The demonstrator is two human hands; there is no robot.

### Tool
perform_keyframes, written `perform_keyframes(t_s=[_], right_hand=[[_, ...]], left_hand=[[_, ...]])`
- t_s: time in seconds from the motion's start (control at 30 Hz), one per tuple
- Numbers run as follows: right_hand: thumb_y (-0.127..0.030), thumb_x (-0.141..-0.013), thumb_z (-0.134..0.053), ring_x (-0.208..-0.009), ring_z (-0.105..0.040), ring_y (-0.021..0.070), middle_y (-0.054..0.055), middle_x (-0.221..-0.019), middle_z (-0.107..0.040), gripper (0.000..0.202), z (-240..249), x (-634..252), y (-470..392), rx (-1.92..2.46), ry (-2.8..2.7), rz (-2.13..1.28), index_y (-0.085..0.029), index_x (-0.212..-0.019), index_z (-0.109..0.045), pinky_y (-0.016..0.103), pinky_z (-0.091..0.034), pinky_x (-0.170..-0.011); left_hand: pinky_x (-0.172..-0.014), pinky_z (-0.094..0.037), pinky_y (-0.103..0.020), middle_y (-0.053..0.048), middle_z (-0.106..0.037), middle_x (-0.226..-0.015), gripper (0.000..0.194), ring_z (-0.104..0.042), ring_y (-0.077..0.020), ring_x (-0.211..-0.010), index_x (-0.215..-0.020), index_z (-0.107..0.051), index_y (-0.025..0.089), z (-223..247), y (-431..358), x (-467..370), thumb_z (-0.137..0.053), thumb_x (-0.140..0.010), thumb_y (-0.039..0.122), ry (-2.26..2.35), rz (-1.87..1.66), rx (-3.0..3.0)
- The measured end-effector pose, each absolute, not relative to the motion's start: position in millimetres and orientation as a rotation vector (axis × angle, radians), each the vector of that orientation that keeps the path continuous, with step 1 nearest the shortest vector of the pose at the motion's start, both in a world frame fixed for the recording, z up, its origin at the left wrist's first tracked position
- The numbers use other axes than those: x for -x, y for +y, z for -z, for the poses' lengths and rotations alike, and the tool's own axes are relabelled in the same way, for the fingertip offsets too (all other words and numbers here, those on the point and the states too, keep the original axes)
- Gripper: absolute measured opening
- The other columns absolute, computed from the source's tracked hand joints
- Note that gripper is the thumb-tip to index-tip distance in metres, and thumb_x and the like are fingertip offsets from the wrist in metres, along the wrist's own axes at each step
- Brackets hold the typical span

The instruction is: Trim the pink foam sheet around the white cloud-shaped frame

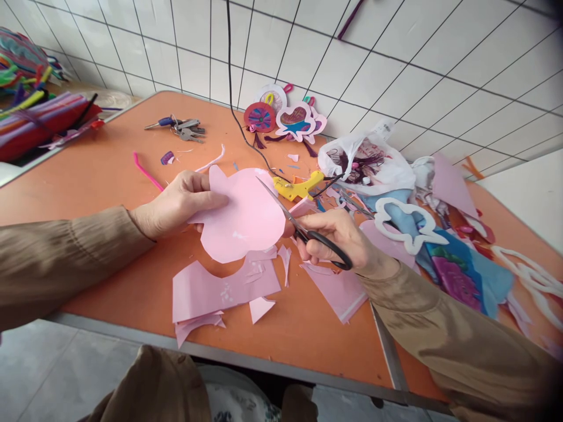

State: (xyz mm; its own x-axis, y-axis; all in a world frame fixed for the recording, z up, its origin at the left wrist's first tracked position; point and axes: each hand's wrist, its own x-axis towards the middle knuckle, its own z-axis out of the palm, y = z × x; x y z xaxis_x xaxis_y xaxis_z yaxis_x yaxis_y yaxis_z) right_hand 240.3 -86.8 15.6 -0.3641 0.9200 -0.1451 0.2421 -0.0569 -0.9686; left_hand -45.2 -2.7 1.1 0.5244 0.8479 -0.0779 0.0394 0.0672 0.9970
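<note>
Between the thumb and fingers of my left hand is the left edge of a pink paper shape with a wavy outline. My right hand grips black-handled scissors, whose blades point up and left over the right part of the paper. Pink paper offcuts lie on the orange table below the shape, and another pink piece lies beneath my right hand. A yellow glue gun rests just beyond the scissors.
Keys lie at the back left, pipe cleaners farther left. Finished ornaments lean near the tiled wall. A white plastic bag, a white flower-shaped frame and blue fabric crowd the right. A black cord hangs down behind.
</note>
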Motion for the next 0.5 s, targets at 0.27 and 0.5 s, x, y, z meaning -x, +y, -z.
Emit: perform_keyframes(t_s=[0.27, 0.5], right_hand=[[-0.063, -0.075, -0.092, -0.054, -0.054, 0.0104, -0.002, -0.062, -0.059, 0.053, -17.0, -242.5, -85.7, 1.25, -1.67, -1.455, -0.016, -0.091, -0.074, 0.023, -0.048, -0.051], [-0.073, -0.074, -0.09, -0.054, -0.052, 0.0102, -0.003, -0.061, -0.056, 0.064, -16.1, -242.7, -87.0, 1.268, -1.659, -1.452, -0.014, -0.096, -0.078, 0.024, -0.049, -0.052]], left_hand=[[-0.037, -0.041, -0.019, 0.001, -0.057, -0.048, 0.021, -0.051, -0.011, -0.039, -0.066, -0.072, 0.015, -2.1, -3.1, 45.2, -0.086, -0.072, 0.029, 0.857, -0.72, -1.364], [-0.038, -0.042, -0.019, 0.0, -0.062, -0.051, 0.02, -0.056, -0.0125, -0.042, -0.072, -0.075, 0.013, -0.2, -2.1, 44.9, -0.086, -0.073, 0.03, 0.867, -0.714, -1.353]])
